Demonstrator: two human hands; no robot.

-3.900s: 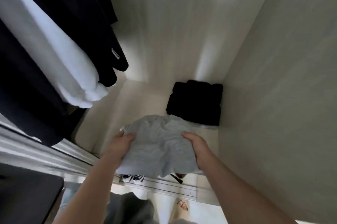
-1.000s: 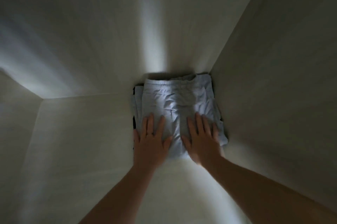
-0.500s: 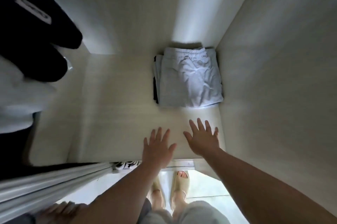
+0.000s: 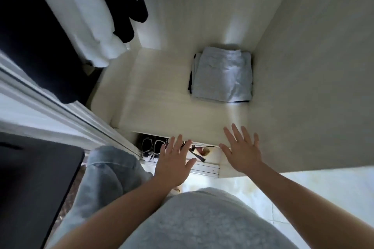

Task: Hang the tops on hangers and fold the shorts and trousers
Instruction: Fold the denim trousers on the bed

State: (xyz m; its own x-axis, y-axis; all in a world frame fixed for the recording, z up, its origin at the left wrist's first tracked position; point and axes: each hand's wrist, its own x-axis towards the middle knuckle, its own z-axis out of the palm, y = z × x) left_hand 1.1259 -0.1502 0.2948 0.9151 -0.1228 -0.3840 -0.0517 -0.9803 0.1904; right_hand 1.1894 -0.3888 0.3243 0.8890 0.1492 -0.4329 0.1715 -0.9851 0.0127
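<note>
Folded light grey shorts lie on top of a folded black garment in the back right corner of the wardrobe shelf. Only a dark edge of the black garment shows at the left. My left hand and my right hand hover with fingers spread near the shelf's front edge, well short of the pile, holding nothing. Black tops and a white top hang at the upper left.
The wardrobe's right wall stands close beside the pile. A sliding door rail runs diagonally at the left. Shoes sit under the shelf. A light denim garment lies below the rail, beside a dark surface.
Both hands let go of the grey shorts after pressing them onto the black pile and drew back to the shelf's front edge. The view pulled back from the wardrobe.
</note>
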